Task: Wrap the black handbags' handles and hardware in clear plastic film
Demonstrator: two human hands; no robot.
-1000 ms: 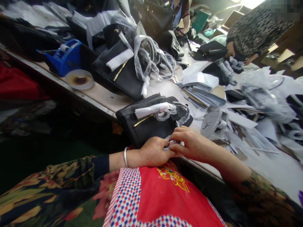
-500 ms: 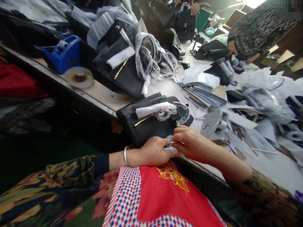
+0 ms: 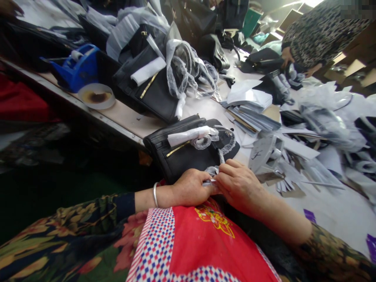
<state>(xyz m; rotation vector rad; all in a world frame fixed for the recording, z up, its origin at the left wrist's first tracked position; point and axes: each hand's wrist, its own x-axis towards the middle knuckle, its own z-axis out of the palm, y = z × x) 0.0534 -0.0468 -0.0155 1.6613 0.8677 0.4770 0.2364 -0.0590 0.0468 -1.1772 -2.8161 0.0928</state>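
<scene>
A black handbag (image 3: 188, 162) with a gold zip lies at the table edge right before me. Across its front rest a white-wrapped piece (image 3: 185, 135) and a coil of clear plastic-wrapped strap (image 3: 202, 141). The plastic-covered strap (image 3: 227, 145) loops over the bag's right side and runs down to my hands. My left hand (image 3: 192, 187), with a silver bangle at the wrist, is closed on the strap. Touching it from the right, my right hand (image 3: 239, 187) pinches the same wrapped part with curled fingertips. The fingertips hide most of what lies between them.
A second black bag (image 3: 158, 92) with plastic-wrapped straps lies behind. To the left are a blue tape dispenser (image 3: 80, 66) and a tape roll (image 3: 96, 96). Paper sheets (image 3: 249, 96) and a marked white holder (image 3: 261, 154) lie right. A co-worker's hand (image 3: 288, 56) handles items at the back.
My right hand has turned over and shifted slightly right and down, its knuckles now higher. My left hand stays put. At the back, a co-worker's hand with an upright black bag has gone from its place.
</scene>
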